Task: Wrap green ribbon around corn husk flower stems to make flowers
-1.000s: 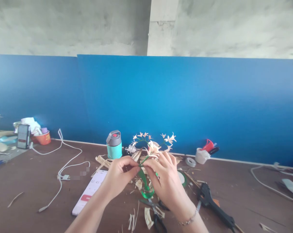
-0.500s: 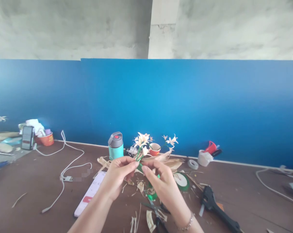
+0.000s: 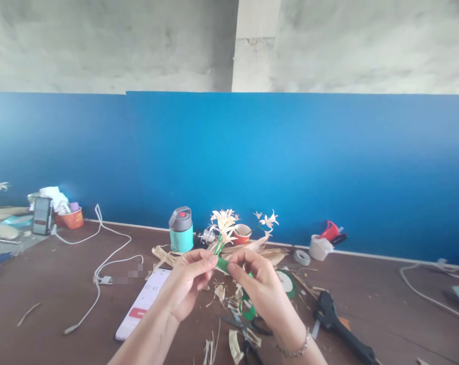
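Observation:
Between finger and thumb, my left hand (image 3: pixel 193 274) pinches the green stems of a small bunch of pale artificial flowers (image 3: pixel 224 223), blooms upward. Green floral tape (image 3: pixel 222 264) stretches from the stems to my right hand (image 3: pixel 258 279), which is closed on the strip. Part of a loose green tape loop (image 3: pixel 247 308) hangs below the right hand. Behind that hand lies a tape roll with a white core (image 3: pixel 286 282), partly hidden. Scissors (image 3: pixel 244 329) rest on the table under my hands, among pale husk scraps (image 3: pixel 235 347).
A phone (image 3: pixel 142 304) lies left of my hands. A turquoise flask (image 3: pixel 181 235), an orange cup (image 3: pixel 242 233) and another flower spray (image 3: pixel 269 219) stand behind. A black glue gun (image 3: pixel 339 324) lies right. White cables (image 3: pixel 100 253) run across the left side; a blue partition (image 3: pixel 229 152) closes the back.
My right hand has moved slightly right, away from the left, and more of the green tape shows between them. The flower bunch has turned a little.

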`<state>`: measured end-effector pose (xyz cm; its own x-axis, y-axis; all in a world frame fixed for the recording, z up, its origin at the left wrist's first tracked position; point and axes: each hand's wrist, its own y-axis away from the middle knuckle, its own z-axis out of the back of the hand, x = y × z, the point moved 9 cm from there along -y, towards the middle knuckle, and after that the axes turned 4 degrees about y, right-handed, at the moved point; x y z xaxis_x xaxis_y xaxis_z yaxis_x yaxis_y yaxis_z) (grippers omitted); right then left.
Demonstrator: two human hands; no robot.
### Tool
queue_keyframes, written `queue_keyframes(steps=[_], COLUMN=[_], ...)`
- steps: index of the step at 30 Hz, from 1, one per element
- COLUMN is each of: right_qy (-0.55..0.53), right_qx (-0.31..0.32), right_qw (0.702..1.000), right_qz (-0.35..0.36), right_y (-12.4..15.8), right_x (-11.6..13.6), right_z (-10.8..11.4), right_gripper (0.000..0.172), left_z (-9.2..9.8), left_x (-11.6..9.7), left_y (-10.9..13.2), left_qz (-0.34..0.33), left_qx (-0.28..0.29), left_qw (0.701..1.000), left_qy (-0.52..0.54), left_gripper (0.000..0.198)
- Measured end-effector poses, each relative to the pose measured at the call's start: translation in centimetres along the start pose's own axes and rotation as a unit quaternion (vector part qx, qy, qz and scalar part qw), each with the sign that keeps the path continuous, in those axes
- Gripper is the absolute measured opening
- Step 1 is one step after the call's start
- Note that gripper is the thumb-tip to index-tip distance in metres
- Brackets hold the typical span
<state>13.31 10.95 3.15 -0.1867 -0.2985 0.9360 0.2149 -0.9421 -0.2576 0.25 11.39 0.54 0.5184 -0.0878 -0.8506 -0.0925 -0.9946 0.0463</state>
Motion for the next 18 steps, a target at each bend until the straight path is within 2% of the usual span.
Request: queue_keyframes(steps=[6, 12, 15, 18], right_qy=[-0.092, -0.257, -0.296, -0.316], right_qx=[0.047, 0.073, 0.125, 0.135], right_qw=[0.994, 0.963, 0.947, 0.939], right_qz=[-0.037, -0.046, -0.026, -0.004], right_y=[-0.6, -0.7, -0.5, -0.5], right_x=[-1.1, -1.5, -0.7, -0.3], right_z=[-0.4, -0.9, -1.8, -1.9], right_gripper=[0.02, 0.023, 0.014, 0.008], left_z=[-0.5, -1.2, -1.8, -2.5], left_x=[0.6, 3.2, 4.6, 5.4], left_y=[0.1, 0.4, 1.0, 1.6], left_qz=[0.031, 0.146, 0.209, 0.243], left_qx=[0.018, 0.048, 0.073, 0.095], left_qw=[0.999, 0.98, 0.962, 0.951], left_qy=[0.035, 0.124, 0.161, 0.167], left_gripper=[0.027, 0.024, 0.025, 0.023])
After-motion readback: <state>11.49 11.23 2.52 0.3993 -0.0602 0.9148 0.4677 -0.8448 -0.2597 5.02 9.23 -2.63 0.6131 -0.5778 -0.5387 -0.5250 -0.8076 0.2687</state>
